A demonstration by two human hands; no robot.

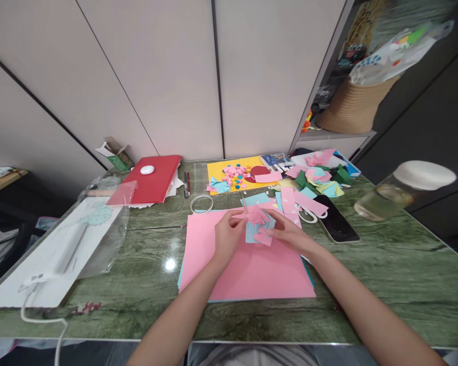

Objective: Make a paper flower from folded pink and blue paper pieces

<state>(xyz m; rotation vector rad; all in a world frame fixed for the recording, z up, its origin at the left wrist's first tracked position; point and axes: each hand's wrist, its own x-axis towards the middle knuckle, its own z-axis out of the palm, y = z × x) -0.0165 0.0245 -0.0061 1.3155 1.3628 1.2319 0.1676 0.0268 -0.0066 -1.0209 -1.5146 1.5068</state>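
Observation:
Both hands meet over a large pink paper sheet [248, 269] lying on the green marble table [145, 264]. My left hand [227, 236] pinches the left side of a small folded pink and blue paper piece [260, 226]. My right hand [288, 231] grips the same piece from the right, fingers curled around it. A thin stick [245, 206] stands up just behind the piece. Blue sheets peek out under the pink sheet.
A black phone [336, 219], scissors [309, 216] and pink strips lie at right, with a pile of folded coloured papers [320, 178] behind. A yellow sheet with small beads [234, 175], a tape roll [201, 203], pens, a red folder [152, 183], a jar [400, 190] and white paper in plastic [61, 249] surround.

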